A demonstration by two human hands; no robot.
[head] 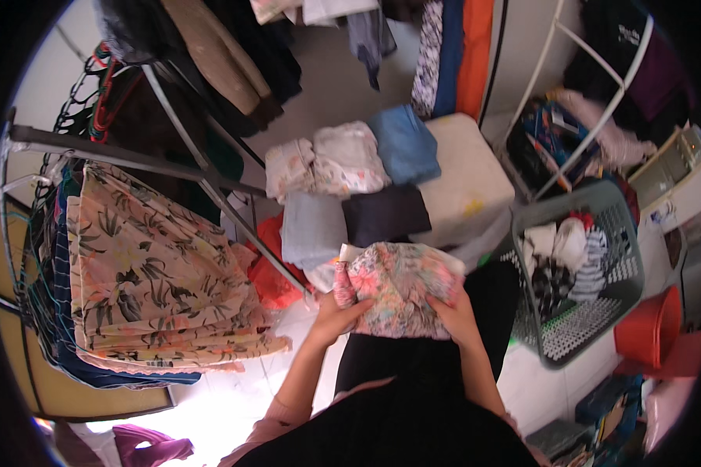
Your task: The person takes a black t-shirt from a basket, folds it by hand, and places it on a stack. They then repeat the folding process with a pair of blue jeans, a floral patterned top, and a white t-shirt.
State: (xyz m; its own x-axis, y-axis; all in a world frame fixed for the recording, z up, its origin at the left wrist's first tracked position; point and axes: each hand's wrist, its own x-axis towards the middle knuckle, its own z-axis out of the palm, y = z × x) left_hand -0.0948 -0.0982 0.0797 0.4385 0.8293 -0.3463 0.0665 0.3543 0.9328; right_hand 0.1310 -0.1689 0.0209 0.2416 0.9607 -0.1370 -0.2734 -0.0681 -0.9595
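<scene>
A bunched floral cloth (406,286), pink and green, lies over my lap between both hands. At its left edge my left hand (342,315) grips it, thumb on top. The right edge is held by my right hand (453,309), thumb also on top; the fingers beneath are hidden. Just beyond it, a folded grey cloth (314,229) and a folded black cloth (385,215) sit at the near side of a cushioned surface (473,169). Behind them lie folded pale floral cloths (349,157) and a folded blue denim garment (406,143).
A metal clothes rack (175,114) with a hanging floral garment (158,268) stands at left. On the right are a grey plastic laundry basket (587,321) holding clothes and a red bucket (648,327). Red plastic bags (274,262) lie beside the cushioned surface. More clothes hang at the far side.
</scene>
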